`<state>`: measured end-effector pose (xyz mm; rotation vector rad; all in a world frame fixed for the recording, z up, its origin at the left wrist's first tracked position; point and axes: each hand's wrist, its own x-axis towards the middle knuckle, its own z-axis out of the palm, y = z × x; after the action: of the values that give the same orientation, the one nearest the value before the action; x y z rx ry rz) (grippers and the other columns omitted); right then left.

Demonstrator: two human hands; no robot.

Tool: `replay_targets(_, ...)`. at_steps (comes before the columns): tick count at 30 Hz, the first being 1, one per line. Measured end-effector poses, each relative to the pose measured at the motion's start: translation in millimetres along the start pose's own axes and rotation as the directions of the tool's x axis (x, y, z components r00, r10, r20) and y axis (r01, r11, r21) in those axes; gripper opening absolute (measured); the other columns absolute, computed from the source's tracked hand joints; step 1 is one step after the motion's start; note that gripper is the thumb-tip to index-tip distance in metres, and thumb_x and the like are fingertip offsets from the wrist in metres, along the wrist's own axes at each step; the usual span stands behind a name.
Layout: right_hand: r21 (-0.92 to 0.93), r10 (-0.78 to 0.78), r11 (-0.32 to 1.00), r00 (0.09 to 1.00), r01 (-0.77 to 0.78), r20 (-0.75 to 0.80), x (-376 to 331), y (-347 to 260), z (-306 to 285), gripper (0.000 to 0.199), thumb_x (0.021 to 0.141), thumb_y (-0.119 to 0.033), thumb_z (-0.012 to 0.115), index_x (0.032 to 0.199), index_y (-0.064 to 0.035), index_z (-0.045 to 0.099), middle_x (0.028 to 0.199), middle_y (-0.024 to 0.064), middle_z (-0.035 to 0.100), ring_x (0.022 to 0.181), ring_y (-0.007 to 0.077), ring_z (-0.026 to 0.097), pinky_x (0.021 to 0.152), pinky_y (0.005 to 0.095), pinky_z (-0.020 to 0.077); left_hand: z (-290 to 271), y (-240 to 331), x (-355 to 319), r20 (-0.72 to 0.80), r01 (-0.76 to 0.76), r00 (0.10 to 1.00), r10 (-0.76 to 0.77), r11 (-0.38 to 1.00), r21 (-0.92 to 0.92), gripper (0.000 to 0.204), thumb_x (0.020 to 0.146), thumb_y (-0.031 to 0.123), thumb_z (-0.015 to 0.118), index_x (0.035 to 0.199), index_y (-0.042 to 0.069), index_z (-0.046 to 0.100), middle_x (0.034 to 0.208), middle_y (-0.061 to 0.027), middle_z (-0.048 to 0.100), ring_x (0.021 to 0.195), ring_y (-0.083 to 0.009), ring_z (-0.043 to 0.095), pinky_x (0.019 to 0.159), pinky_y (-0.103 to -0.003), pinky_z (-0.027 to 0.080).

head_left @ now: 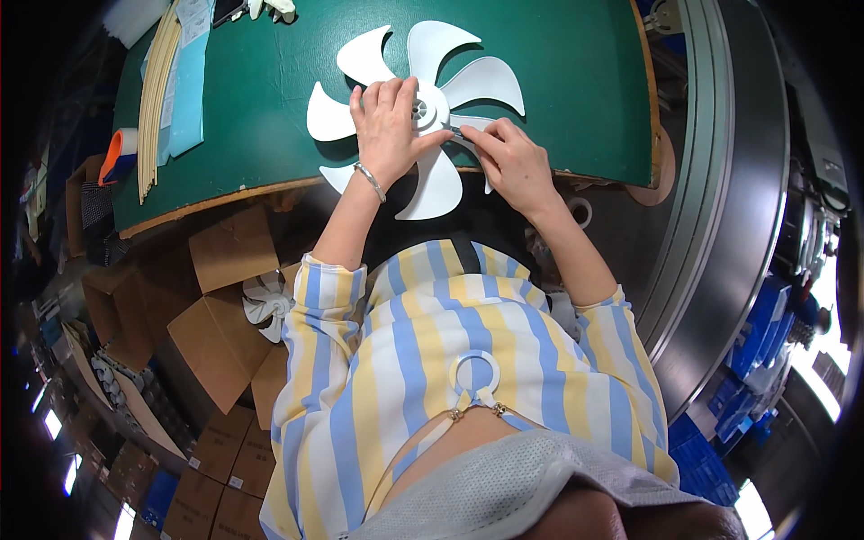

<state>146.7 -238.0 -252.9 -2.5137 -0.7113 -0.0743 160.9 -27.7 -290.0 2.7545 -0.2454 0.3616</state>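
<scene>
A white plastic fan blade wheel [440,186] with several curved blades lies on the green tabletop, its near blades reaching past the front edge. My left hand [387,126] holds it beside the round hub, fingers curled over the blade roots and thumb stretched to the right. At the hub's near right side, my right hand [517,162] pinches a small, thin, dark and metallic tool [457,132]. The tool's tip meets the plastic near my left thumb. Its exact kind is too small to make out, and my left hand hides some of the blades.
Long cream strips [158,99] and light blue sheets [187,126] lie at the table's left. A metal rail [711,180] runs along the right. Below left stand open cardboard boxes [216,337], with another white fan wheel [267,306] among them.
</scene>
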Motion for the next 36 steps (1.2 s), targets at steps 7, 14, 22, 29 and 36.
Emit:
replay_targets(7, -0.018, -0.010, 1.000, 0.999, 0.010, -0.031, 0, 1, 2, 0.029, 0.083, -0.012, 0.067, 0.111, -0.0189, 0.069, 0.085, 0.0030, 0.056, 0.081, 0.0209, 0.063, 0.063, 0.0354, 0.0530, 2, 0, -1, -0.012, 0.025, 1.000, -0.025, 1.000, -0.009, 0.086, 0.067, 0.063, 0.074, 0.129, 0.006, 0.053, 0.122, -0.0100, 0.055, 0.121, -0.0284, 0.044, 0.110, -0.053, 0.018)
replay_targets(14, 0.030, 0.055, 0.998, 0.994, -0.052, -0.092, -3, 1, -3, 0.034, 0.085, -0.007, 0.063, 0.117, -0.0172, 0.068, 0.092, 0.0043, 0.060, 0.079, 0.0210, 0.063, 0.066, 0.0336, 0.0513, -2, -2, 0, 0.052, 0.042, 0.998, -0.039, 0.998, -0.045, 0.085, 0.067, 0.056, 0.077, 0.133, 0.008, 0.051, 0.128, -0.0098, 0.052, 0.126, -0.0291, 0.041, 0.112, -0.055, 0.014)
replay_targets(22, 0.030, 0.024, 0.999, 0.998, -0.023, -0.050, -6, 5, -1, 0.034, 0.085, -0.007, 0.064, 0.118, -0.0169, 0.068, 0.091, 0.0049, 0.060, 0.079, 0.0215, 0.063, 0.066, 0.0329, 0.0509, -8, -4, -6, 0.081, -0.033, 0.996, 0.039, 0.997, -0.074, 0.093, 0.068, 0.054, 0.076, 0.142, 0.008, 0.041, 0.138, -0.0137, 0.044, 0.132, -0.0342, 0.035, 0.114, -0.058, 0.011)
replay_targets(29, 0.040, 0.007, 0.999, 1.000, -0.008, 0.006, -6, 1, 3, 0.036, 0.085, -0.007, 0.064, 0.119, -0.0181, 0.067, 0.092, 0.0043, 0.058, 0.080, 0.0212, 0.062, 0.066, 0.0330, 0.0514, -3, 1, -3, 0.039, -0.003, 0.999, 0.003, 1.000, -0.013, 0.099, 0.066, 0.069, 0.071, 0.136, 0.004, 0.047, 0.125, -0.0131, 0.054, 0.123, -0.0316, 0.042, 0.111, -0.058, 0.016)
replay_targets(36, 0.044, 0.006, 0.999, 0.999, -0.008, 0.035, -5, 2, 3, 0.035, 0.085, -0.008, 0.064, 0.119, -0.0187, 0.067, 0.091, 0.0041, 0.058, 0.080, 0.0206, 0.063, 0.066, 0.0327, 0.0517, -1, -1, -4, 0.022, -0.012, 1.000, 0.012, 1.000, 0.003, 0.095, 0.065, 0.070, 0.071, 0.133, 0.006, 0.050, 0.124, -0.0122, 0.054, 0.122, -0.0311, 0.043, 0.111, -0.057, 0.017)
